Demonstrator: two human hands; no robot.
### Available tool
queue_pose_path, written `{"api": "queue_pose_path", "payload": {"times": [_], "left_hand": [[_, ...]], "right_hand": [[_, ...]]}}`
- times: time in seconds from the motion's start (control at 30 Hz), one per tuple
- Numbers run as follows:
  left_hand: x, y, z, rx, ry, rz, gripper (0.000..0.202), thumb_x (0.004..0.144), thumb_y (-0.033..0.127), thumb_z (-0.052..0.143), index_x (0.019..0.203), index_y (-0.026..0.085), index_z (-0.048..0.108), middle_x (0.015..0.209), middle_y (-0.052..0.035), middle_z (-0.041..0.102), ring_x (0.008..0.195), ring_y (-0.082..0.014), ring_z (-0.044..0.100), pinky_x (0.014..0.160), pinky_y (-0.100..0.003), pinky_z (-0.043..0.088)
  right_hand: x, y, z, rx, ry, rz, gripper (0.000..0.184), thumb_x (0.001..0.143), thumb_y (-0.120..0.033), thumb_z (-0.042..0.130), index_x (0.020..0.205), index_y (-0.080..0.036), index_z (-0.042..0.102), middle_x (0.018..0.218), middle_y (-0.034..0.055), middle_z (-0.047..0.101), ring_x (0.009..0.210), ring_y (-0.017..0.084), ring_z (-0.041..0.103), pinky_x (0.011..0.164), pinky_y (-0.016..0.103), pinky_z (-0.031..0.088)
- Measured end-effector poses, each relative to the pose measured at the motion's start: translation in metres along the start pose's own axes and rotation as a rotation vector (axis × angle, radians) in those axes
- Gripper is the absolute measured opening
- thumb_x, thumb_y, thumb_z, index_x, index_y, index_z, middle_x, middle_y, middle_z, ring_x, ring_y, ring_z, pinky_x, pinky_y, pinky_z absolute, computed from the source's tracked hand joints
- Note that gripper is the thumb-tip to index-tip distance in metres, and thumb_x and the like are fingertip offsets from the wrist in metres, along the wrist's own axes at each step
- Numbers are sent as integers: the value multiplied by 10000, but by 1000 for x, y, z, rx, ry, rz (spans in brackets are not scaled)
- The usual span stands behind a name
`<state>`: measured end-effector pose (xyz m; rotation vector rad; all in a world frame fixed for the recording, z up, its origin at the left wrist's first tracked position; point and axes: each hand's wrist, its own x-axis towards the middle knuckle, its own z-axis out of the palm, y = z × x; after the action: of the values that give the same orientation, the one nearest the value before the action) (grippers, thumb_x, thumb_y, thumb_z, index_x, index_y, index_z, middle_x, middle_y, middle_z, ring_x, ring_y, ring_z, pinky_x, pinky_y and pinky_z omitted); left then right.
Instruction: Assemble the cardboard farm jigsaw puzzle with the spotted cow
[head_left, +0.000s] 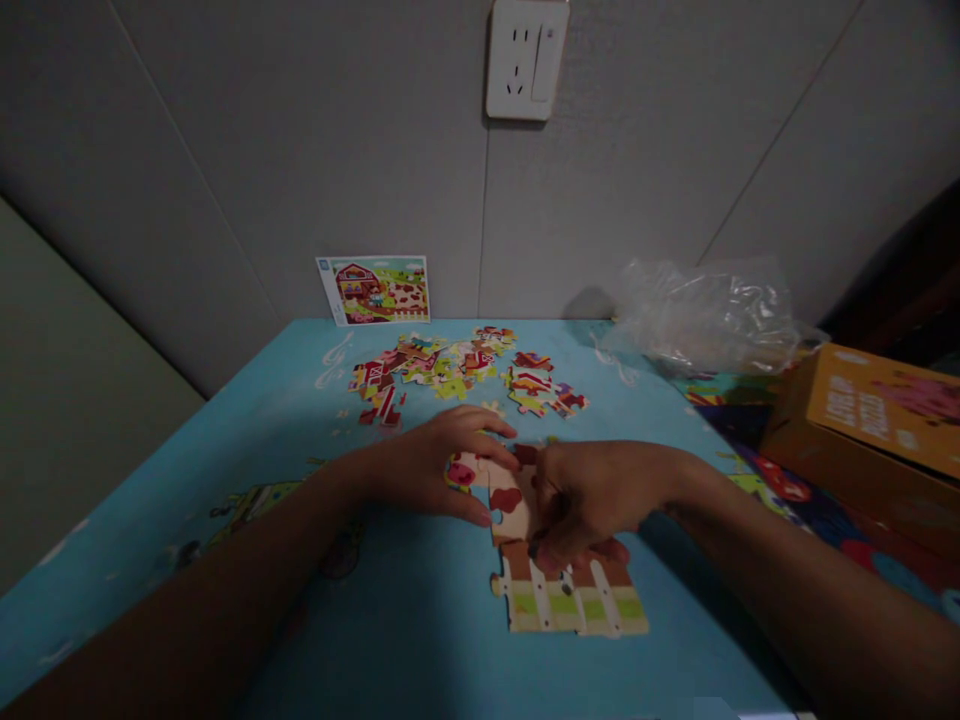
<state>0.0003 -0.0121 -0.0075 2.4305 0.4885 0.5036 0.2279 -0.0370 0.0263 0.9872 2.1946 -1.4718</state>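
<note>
A partly joined jigsaw puzzle lies on the blue table. Its upper pieces (pixel 511 510) show a brown-patched cow, and its lower pieces (pixel 551 607) show a white fence. My left hand (pixel 431 462) rests at the upper left, thumb and fingers spread around the cow-face piece (pixel 460 470). From the right, my right hand (pixel 589 500) presses down over the middle of the puzzle with its fingers curled. Whether a piece is between those fingers is hidden. Several loose puzzle pieces (pixel 442 368) lie in a pile beyond my hands.
A farm picture card (pixel 382 290) leans on the wall behind the pile. At the right are a clear plastic bag (pixel 712 315) and an orange puzzle box (pixel 870 430). A wall socket (pixel 527 60) is above the blue patterned table (pixel 405 640).
</note>
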Motion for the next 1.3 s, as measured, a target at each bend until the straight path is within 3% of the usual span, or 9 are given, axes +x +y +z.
{"api": "queue_pose_path", "payload": {"times": [0.23, 0.87, 0.97, 1.1, 1.17, 1.2, 1.3], "left_hand": [[0, -2, 2, -15, 14, 27, 502, 666, 323, 819, 1142, 279, 667, 1337, -110, 549, 1268, -295, 480, 1068, -475, 366], [1, -1, 1, 45, -7, 39, 471, 662, 309, 824, 1108, 237, 688, 1331, -133, 545, 1267, -297, 478, 1068, -461, 371], [1, -3, 1, 37, 1, 45, 471, 662, 321, 823, 1104, 229, 687, 1331, -134, 545, 1264, -300, 480, 1068, -462, 372], [1, -4, 1, 32, -9, 49, 485, 687, 331, 802, 1137, 206, 673, 1331, -149, 541, 1269, -301, 475, 1067, -459, 373], [1, -3, 0, 31, -23, 51, 486, 693, 317, 799, 1148, 204, 669, 1330, -149, 546, 1268, -293, 477, 1073, -457, 366], [1, -3, 0, 30, -18, 52, 485, 690, 310, 802, 1145, 209, 669, 1329, -144, 549, 1268, -290, 478, 1075, -458, 365], [2, -3, 1, 33, 4, 47, 483, 670, 281, 812, 1127, 216, 671, 1330, -134, 557, 1269, -286, 480, 1074, -462, 369]], "right_hand": [[-1, -7, 4, -16, 19, 49, 251, 765, -373, 664, 761, -133, 738, 546, -23, 619, 426, 75, 541, 426, 174, 415], [5, -6, 6, -24, 89, 66, 266, 695, -386, 707, 623, -132, 668, 480, -38, 559, 370, 66, 477, 368, 179, 367], [1, -2, 2, 109, 60, -42, 276, 742, -374, 687, 617, -131, 644, 453, -51, 536, 338, 43, 442, 334, 147, 328], [-10, 8, -6, 579, 13, -417, 437, 850, -490, 582, 600, -132, 589, 304, -103, 356, 218, 10, 255, 262, 126, 179], [-13, 10, -5, 682, -63, -541, 483, 872, -531, 543, 607, -130, 590, 280, -104, 336, 190, 10, 226, 245, 127, 162], [-12, 8, -3, 652, -103, -525, 482, 875, -527, 542, 613, -127, 598, 286, -99, 350, 192, 12, 246, 244, 124, 180], [-3, -2, 5, 323, -166, -180, 345, 861, -397, 593, 658, -121, 635, 393, -75, 453, 272, 34, 400, 265, 113, 300]]}}
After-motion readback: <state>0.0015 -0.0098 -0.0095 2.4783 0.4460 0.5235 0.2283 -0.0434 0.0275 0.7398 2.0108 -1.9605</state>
